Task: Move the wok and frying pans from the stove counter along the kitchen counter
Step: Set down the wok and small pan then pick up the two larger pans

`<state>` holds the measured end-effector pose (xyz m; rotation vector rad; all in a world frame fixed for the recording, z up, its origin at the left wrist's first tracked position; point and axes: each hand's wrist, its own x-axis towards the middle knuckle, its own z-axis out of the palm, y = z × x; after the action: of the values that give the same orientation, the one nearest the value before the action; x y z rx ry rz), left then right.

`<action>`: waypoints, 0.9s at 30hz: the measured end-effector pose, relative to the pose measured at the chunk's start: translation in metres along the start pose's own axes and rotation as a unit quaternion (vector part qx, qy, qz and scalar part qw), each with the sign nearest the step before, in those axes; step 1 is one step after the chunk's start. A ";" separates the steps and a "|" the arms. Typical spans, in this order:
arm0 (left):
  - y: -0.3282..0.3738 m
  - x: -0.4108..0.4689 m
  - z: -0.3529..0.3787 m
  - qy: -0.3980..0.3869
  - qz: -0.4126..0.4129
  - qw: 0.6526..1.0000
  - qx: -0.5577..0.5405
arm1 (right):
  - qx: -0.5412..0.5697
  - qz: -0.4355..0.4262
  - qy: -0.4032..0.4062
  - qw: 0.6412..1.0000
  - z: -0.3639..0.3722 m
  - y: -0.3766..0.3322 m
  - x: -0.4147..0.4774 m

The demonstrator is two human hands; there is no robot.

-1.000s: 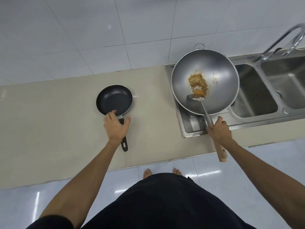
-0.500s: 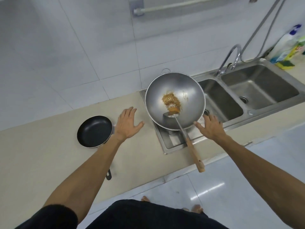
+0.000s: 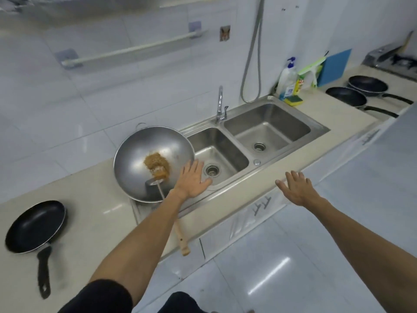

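So both hands had just come off the cookware. The left hand (image 3: pixel 194 180), spread wide and empty, hovered by the rim of the wok (image 3: pixel 153 162), which sat parked at the left end of the sink (image 3: pixel 266 129) with its food and the spatula (image 3: pixel 171 213) still in it. The right hand (image 3: pixel 296 188), also wide and holding nothing, reached out over the counter edge. The small frying pan (image 3: pixel 33 227) sat alone far left. Two more pans (image 3: pixel 358 91) still waited by the stove (image 3: pixel 392 61), probably next.
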<state>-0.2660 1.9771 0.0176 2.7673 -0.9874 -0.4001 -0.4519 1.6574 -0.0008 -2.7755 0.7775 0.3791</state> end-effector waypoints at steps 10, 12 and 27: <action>0.183 0.109 0.021 -0.093 0.085 0.991 0.048 | 0.080 0.064 -0.054 0.993 -0.035 0.165 0.013; 0.213 0.138 0.026 -0.109 0.092 0.988 0.054 | 0.096 0.077 -0.060 0.991 -0.043 0.189 0.027; 0.399 0.385 0.019 -0.115 0.149 0.981 0.042 | 0.165 0.130 -0.031 0.977 -0.137 0.357 0.202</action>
<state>-0.2226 1.4243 0.0266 2.6242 -1.4810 -0.6544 -0.4503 1.2254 0.0112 -2.3508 1.0836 0.3444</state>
